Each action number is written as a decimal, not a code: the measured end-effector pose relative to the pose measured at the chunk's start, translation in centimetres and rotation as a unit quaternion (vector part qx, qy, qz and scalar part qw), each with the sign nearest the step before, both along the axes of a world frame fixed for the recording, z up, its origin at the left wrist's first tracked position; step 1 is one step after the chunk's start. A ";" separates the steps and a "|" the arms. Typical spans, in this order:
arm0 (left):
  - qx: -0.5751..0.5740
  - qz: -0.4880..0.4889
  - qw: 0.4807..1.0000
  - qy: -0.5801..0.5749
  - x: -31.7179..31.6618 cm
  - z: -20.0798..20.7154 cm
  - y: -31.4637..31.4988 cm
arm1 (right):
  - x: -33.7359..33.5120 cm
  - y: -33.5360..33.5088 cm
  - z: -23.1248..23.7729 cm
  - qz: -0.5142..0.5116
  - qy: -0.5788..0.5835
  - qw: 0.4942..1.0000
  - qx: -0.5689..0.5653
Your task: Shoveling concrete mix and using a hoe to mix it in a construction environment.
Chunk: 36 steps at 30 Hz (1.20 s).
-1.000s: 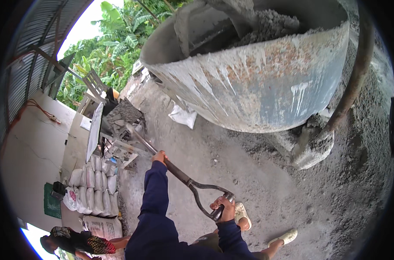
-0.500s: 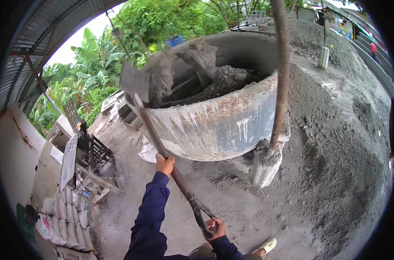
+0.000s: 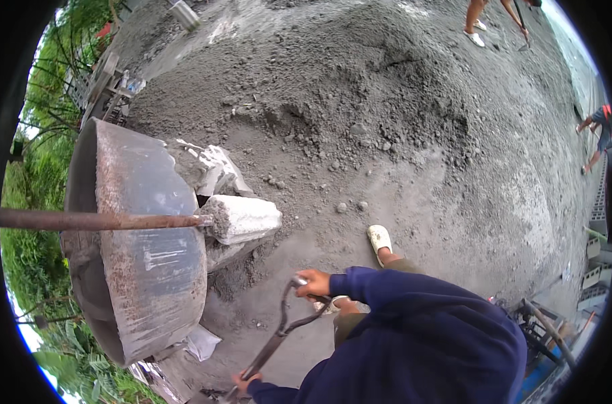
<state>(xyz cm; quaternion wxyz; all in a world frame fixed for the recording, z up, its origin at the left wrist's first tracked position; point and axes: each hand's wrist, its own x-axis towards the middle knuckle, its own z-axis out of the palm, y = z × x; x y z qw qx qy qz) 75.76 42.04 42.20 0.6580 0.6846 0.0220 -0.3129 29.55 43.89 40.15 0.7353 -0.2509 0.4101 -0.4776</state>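
Note:
A shovel [image 3: 268, 348] slants across the lower middle, its split grip toward the upper right and its shaft running down to the left. My right hand [image 3: 312, 285] is closed around the grip's end bar. Lower on the shaft, close to the picture's bottom edge, my left hand [image 3: 244, 382] is wrapped around it, partly cut by my sleeve. The blade cannot be made out at the bottom edge. Left of the shovel stands a big round mixing drum [image 3: 154, 269] with a rusty, cement-streaked wall.
A rusty pole [image 3: 104, 220] crosses the drum and ends in a whitish concrete block [image 3: 245, 219]. A large grey heap of sand or gravel [image 3: 360, 81] spreads beyond my feet. One person [image 3: 477, 20] with a shovel and another person [image 3: 598, 135] are at the far right. A white sack [image 3: 201, 342] lies beside the drum.
The view has swung right and tilted, from the drum toward the heap. The shovel has come away from the drum's rim and down low, both hands still on it.

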 end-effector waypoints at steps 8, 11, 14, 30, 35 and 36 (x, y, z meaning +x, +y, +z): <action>0.282 -0.446 0.784 0.328 -23.2 -25.0 15.3 | -14.2 30.9 3.7 -0.304 0.149 0.882 0.328; 0.358 -0.476 0.669 0.445 -37.0 -21.3 17.5 | -11.4 39.5 10.8 -0.426 0.232 0.791 0.374; 0.362 -0.536 0.603 0.467 -41.3 -23.7 17.5 | -3.7 40.1 13.4 -0.549 0.165 0.746 0.339; 0.435 -0.624 0.512 0.399 -40.0 -17.2 26.0 | 16.5 42.4 15.2 -0.456 0.673 0.510 0.280; 0.236 -0.629 0.499 0.547 -48.9 -13.5 18.7 | 13.2 40.7 12.0 -0.226 0.765 0.534 0.279; 0.216 -0.632 0.502 0.550 -51.8 -12.7 16.9 | 11.1 39.5 10.9 -0.225 0.777 0.529 0.256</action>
